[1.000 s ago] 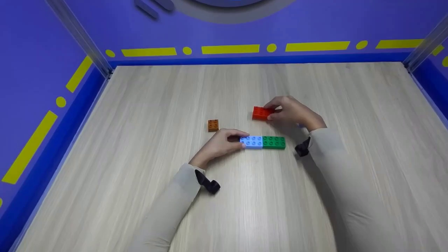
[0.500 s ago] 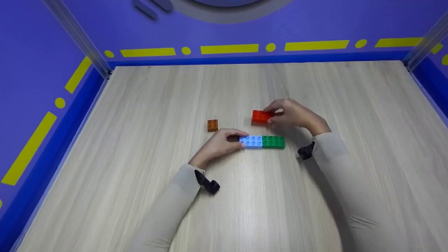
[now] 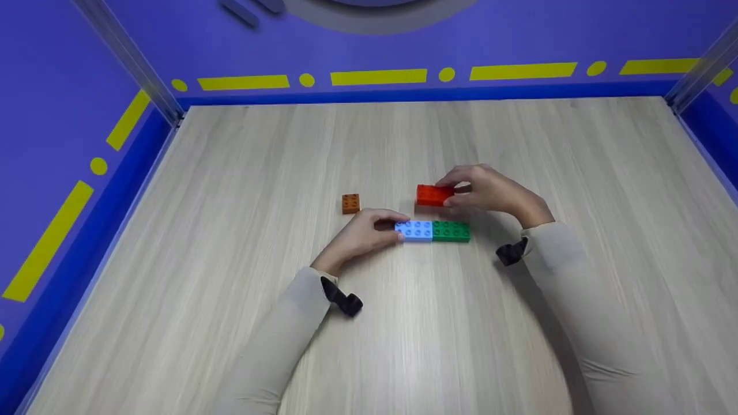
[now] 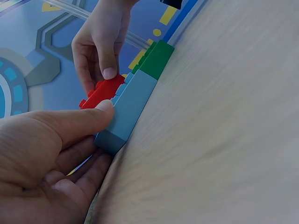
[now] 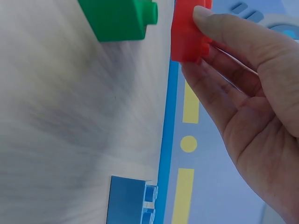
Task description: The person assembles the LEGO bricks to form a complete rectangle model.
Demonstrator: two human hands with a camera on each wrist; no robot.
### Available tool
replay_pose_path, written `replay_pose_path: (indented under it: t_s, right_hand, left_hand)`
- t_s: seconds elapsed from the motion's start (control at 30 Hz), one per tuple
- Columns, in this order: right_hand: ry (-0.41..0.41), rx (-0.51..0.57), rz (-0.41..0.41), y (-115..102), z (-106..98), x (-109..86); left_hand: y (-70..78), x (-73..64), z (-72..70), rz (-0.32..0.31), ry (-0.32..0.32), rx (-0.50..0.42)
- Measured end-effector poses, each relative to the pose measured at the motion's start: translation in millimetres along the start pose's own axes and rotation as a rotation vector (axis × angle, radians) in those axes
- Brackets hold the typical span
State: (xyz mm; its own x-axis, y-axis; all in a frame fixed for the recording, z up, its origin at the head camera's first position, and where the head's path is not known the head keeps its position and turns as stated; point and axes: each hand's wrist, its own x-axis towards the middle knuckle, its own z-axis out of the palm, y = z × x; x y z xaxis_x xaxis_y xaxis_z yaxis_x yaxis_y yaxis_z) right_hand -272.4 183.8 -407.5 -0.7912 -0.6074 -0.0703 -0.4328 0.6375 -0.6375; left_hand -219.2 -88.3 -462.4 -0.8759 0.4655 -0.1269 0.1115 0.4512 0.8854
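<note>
My left hand (image 3: 363, 235) pinches the left end of a light blue toy building brick (image 3: 416, 231) resting on the table, thumb in front and fingers behind. A green brick (image 3: 451, 231) stands end to end against its right side, studs up. Just behind these two, my right hand (image 3: 490, 193) grips a red brick (image 3: 431, 196) by its right part between thumb and fingers. In the right wrist view the red brick (image 5: 184, 35) is raised off the table, higher than the green brick (image 5: 117, 18) and apart from it.
A small orange-brown brick (image 3: 350, 204) lies behind and left of my left hand. A darker blue brick (image 5: 126, 200) sits on the table in the right wrist view; my right hand hides it from the head view. Blue walls (image 3: 369, 52) border the wooden tabletop (image 3: 259, 173).
My right hand has brought the red brick nearer to the front, towards the blue and green bricks. My left hand keeps its hold on the light blue brick.
</note>
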Motion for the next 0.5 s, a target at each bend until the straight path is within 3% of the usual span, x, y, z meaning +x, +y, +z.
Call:
replay_pose_path:
  t_s: [0.5]
  right_hand:
    - [-0.015,-0.006,-0.06,-7.1,2.1,-11.6]
  left_hand:
    - [-0.3,-0.3,-0.2,-0.001,-0.001,-0.006]
